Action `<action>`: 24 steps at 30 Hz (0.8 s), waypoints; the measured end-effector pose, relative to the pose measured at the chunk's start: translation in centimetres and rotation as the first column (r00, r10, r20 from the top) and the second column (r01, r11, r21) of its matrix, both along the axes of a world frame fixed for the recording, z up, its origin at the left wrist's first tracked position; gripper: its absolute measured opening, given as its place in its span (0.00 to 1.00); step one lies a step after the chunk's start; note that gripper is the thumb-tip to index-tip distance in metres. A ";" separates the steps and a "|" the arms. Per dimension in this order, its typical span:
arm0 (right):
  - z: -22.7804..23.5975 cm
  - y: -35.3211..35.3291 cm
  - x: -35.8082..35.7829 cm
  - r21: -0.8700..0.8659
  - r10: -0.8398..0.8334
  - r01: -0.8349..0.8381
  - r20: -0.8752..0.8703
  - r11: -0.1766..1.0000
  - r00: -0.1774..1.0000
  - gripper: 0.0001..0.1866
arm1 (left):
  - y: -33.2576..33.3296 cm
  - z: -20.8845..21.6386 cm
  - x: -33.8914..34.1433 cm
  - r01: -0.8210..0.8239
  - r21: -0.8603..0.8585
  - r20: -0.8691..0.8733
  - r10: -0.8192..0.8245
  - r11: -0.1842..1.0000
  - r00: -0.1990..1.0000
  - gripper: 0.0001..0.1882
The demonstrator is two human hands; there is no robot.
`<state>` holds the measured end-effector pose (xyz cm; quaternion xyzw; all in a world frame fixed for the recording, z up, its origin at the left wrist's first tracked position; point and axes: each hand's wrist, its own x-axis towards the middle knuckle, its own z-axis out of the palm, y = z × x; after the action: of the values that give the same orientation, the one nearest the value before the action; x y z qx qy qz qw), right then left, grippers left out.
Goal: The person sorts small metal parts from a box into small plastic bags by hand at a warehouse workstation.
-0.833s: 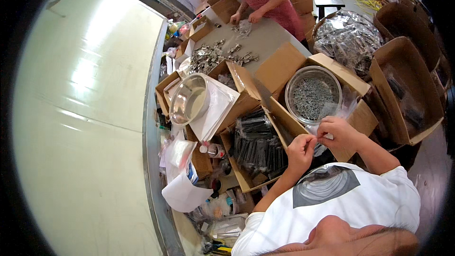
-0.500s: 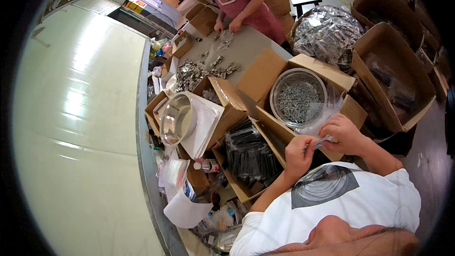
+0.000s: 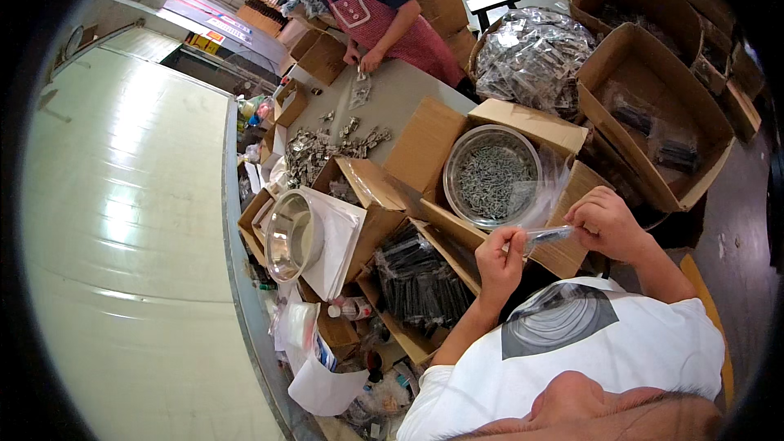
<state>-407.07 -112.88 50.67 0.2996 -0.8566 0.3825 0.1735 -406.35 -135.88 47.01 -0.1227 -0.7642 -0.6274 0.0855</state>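
Between my two hands a small clear plastic bag (image 3: pixel 549 235) is stretched out flat, with something small and dark or bluish inside that is hard to make out. My left hand (image 3: pixel 500 261) pinches one end between thumb and fingers. The other end is gripped by the curled fingers of my right hand (image 3: pixel 604 224). Just beyond them stands a round metal bowl (image 3: pixel 448 173) of small grey screws (image 3: pixel 490 185), set in an open cardboard box (image 3: pixel 531 121). Loose clear plastic bags (image 3: pixel 555 188) lie at the bowl's right side.
To the left, a box holds black packaged parts (image 3: pixel 425 278); beyond it are a second metal bowl (image 3: pixel 273 237) and white sheets (image 3: pixel 339 229). Metal parts (image 3: pixel 314 151) lie on the table (image 3: pixel 408 82), where a co-worker (image 3: pixel 384 16) handles a bag. Cardboard trays (image 3: pixel 686 188) stand right.
My hands have drawn apart, pulling the bag out straight between them; before, they were close together over it. The view has shifted slightly. The co-worker still handles a bag at the table.
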 end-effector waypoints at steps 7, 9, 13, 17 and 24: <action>2.9 4.6 -0.7 -0.064 -0.327 0.323 -0.074 0.944 0.942 0.06 | -0.9 -3.1 -4.3 -0.019 -0.054 0.146 0.027 0.998 0.989 0.12; 3.6 8.0 -0.3 -0.262 -0.455 0.436 -0.011 0.861 0.890 0.04 | -2.6 -6.3 -6.2 0.029 -0.290 0.154 0.017 0.956 0.988 0.13; 4.4 10.4 -0.7 -0.429 -0.724 0.620 -0.128 0.657 0.678 0.04 | -2.2 -9.5 -8.1 0.106 -0.621 0.227 0.049 0.776 0.973 0.22; 3.3 8.2 -1.5 -0.294 -0.621 0.559 -0.193 0.775 0.760 0.06 | -1.1 -9.0 -8.9 0.228 -0.573 0.403 0.029 0.787 0.915 0.22; -3.0 -0.3 -4.1 -0.002 0.012 -0.012 0.155 1.000 0.988 0.26 | 0.3 -6.4 -6.7 0.141 -0.489 -0.124 -0.229 0.861 0.965 0.10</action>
<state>-411.17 -113.18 47.62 0.2741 -0.8654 0.4063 0.1044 -413.02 -135.56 40.65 -0.2686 -0.8686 -0.4121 0.0596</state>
